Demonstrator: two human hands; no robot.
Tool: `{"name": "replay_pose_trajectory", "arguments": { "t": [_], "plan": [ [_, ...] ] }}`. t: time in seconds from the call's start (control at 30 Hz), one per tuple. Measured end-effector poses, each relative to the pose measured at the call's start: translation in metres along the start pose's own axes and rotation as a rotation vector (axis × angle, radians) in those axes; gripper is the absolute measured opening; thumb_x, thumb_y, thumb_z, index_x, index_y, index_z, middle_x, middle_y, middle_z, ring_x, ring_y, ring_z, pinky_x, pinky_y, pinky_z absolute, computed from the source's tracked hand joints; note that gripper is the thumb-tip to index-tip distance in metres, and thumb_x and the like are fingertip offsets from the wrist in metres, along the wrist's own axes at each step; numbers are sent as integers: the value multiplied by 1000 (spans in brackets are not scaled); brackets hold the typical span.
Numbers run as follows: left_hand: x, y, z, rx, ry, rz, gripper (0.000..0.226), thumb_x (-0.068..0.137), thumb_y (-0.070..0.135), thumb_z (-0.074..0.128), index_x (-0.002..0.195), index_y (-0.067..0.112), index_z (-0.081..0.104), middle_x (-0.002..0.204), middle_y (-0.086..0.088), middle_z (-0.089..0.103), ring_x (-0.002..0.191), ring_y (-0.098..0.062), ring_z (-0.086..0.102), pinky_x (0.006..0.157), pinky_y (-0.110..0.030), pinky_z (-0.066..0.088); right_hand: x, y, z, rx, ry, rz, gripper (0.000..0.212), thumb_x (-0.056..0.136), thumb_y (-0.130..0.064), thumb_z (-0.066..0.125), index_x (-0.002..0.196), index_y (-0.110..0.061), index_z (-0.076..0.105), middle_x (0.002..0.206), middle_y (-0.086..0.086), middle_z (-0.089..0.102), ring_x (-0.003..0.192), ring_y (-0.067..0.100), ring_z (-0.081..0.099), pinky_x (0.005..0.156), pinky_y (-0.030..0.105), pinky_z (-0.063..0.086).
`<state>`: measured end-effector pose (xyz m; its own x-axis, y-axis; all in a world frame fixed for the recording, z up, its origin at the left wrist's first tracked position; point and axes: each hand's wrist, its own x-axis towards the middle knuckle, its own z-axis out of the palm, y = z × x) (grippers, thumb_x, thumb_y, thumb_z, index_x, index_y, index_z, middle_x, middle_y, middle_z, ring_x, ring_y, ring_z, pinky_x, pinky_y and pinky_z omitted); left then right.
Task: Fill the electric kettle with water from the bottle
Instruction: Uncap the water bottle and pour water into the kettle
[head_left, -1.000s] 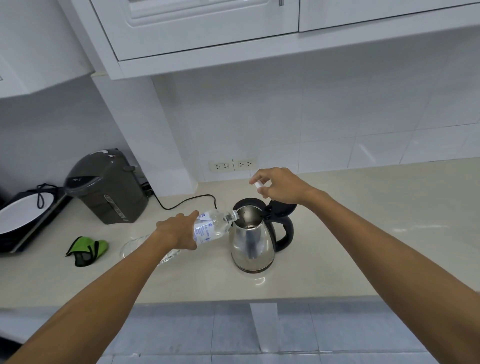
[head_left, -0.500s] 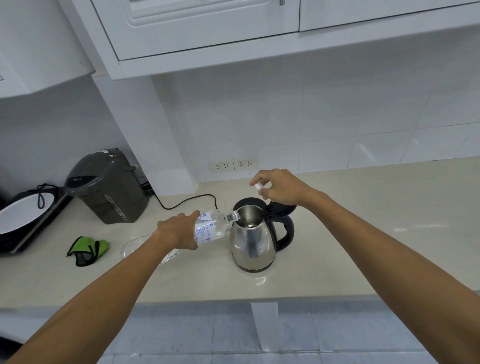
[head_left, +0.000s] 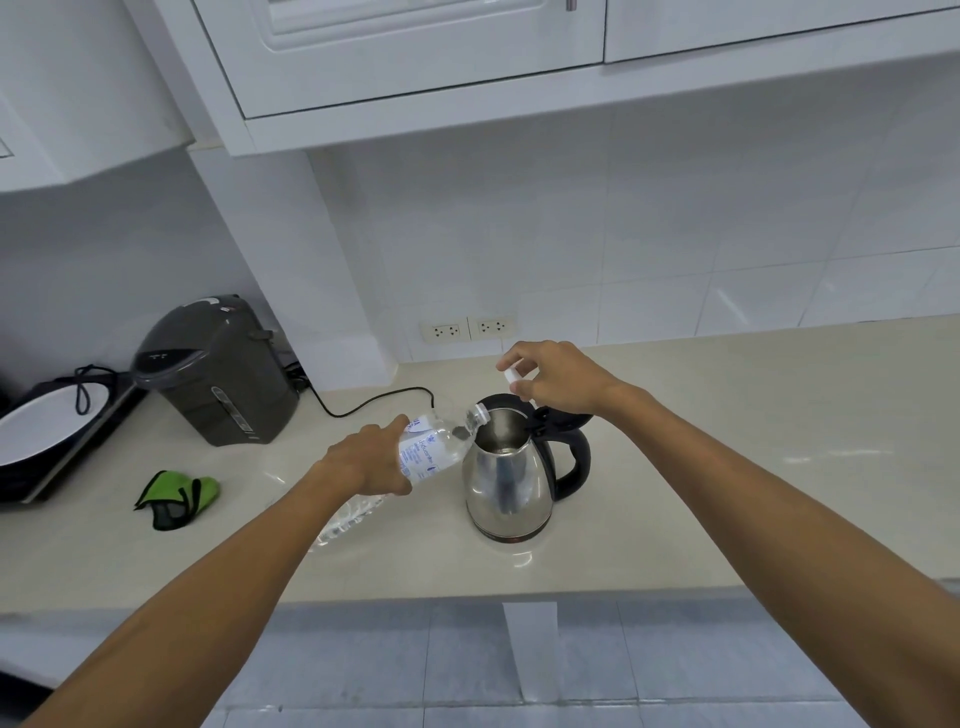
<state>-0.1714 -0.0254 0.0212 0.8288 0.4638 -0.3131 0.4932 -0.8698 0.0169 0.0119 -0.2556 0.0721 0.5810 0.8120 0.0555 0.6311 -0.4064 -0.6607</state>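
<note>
A steel electric kettle (head_left: 506, 483) with a black handle stands on the beige counter (head_left: 727, 467), its lid open. My left hand (head_left: 363, 462) grips a clear plastic water bottle (head_left: 436, 447) tipped on its side, its neck resting at the kettle's rim. My right hand (head_left: 550, 376) hovers just above and behind the kettle and pinches the small white bottle cap (head_left: 511, 375) between its fingertips.
A dark grey hot-water dispenser (head_left: 218, 369) sits at the back left, its black cord running toward wall sockets (head_left: 467, 328). A green cloth (head_left: 176, 496) lies left of my arm. A black appliance with a white plate (head_left: 47, 431) is at the far left. Cabinets hang overhead.
Hardly anything differs. The bottle stays tilted at the kettle's mouth, and my right hand with the cap has barely shifted.
</note>
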Motion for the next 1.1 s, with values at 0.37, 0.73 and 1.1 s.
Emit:
{"name": "replay_pose_trajectory", "arguments": {
  "t": [0.37,0.73,1.1],
  "plan": [
    [-10,12,6,-435,39,81,62,73,30,83,120,28,43,99,-2,66,87,-23,66,68,-36,53,8,-19,4,-25,16,16,31,90,-15,69,121,-16,72,118,4,73,92,17,69,93,30,52],
    [-17,24,12,-625,108,173,69,75,27,85,129,29,42,106,2,66,89,-14,63,64,-25,47,15,-43,-10,-13,-14,-15,30,88,-10,70,114,-23,76,118,-7,73,86,15,75,76,12,48],
    [-22,24,19,-721,114,255,69,75,25,88,127,28,44,110,4,67,91,-10,65,66,-19,48,18,-60,-34,-144,-143,-69,32,83,-11,79,107,-31,79,110,-14,75,87,-8,66,83,15,48]
  ]
}}
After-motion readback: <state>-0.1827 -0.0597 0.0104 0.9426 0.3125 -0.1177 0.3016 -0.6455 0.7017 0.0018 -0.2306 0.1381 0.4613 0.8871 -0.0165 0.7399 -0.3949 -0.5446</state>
